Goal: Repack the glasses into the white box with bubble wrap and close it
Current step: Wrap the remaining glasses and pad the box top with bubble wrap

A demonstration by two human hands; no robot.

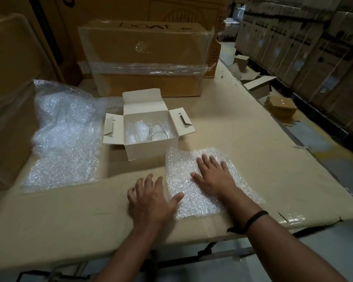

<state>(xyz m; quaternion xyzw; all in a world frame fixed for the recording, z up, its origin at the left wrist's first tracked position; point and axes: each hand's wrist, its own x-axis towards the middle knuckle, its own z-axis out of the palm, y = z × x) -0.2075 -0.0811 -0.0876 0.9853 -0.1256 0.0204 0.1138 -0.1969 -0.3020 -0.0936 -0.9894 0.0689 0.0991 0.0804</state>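
The white box (151,148) stands open in the middle of the cardboard-covered table, its flaps spread out. Inside it I see glasses (158,131), one bare at the right and one that looks wrapped at the left. A small sheet of bubble wrap (183,171) lies flat in front of the box. My right hand (214,176) rests flat on this sheet with fingers spread. My left hand (151,198) lies flat beside the sheet's left edge, its thumb touching the wrap.
A large heap of bubble wrap (65,135) covers the table's left side. A big taped brown carton (147,58) stands behind the white box, and another carton (10,98) rises at the far left. Small brown boxes (281,106) lie on the floor at the right.
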